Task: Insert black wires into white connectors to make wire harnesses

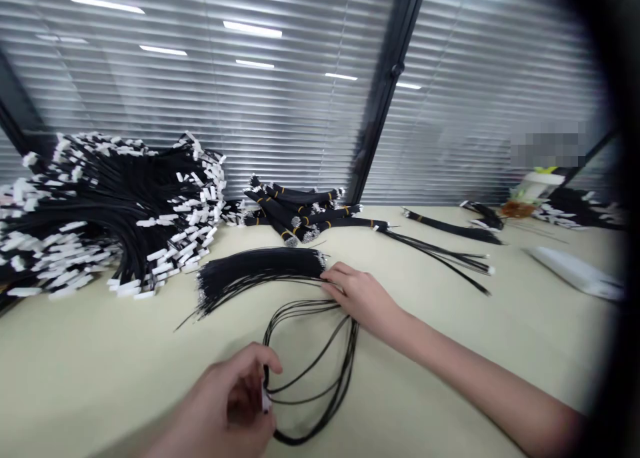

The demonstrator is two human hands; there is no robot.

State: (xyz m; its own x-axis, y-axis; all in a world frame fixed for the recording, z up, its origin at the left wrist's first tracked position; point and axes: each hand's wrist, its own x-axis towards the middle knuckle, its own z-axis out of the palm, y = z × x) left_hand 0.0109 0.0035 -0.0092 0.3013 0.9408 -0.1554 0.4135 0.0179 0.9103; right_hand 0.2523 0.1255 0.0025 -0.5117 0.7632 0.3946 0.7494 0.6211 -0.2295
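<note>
In the lower left, my left hand (230, 405) curls its fingers around a small white connector (265, 398). Black wires (345, 371) run out of that connector in a loose loop that rises to just below my right hand (357, 295). The fingers of my right hand are pinched at the right end of a loose bundle of black wires (260, 271), seemingly on a thin wire there; the tips are partly hidden. The bundle lies flat on the table, its pale metal ends showing at both sides.
A large heap of black cables with white connectors (125, 205) fills the left. Several tied wire bundles (300, 211) lie at the back, before the window blinds (280, 111). To the right are a loose cable (435, 251), another tied bundle (450, 228) and a white object (575, 271).
</note>
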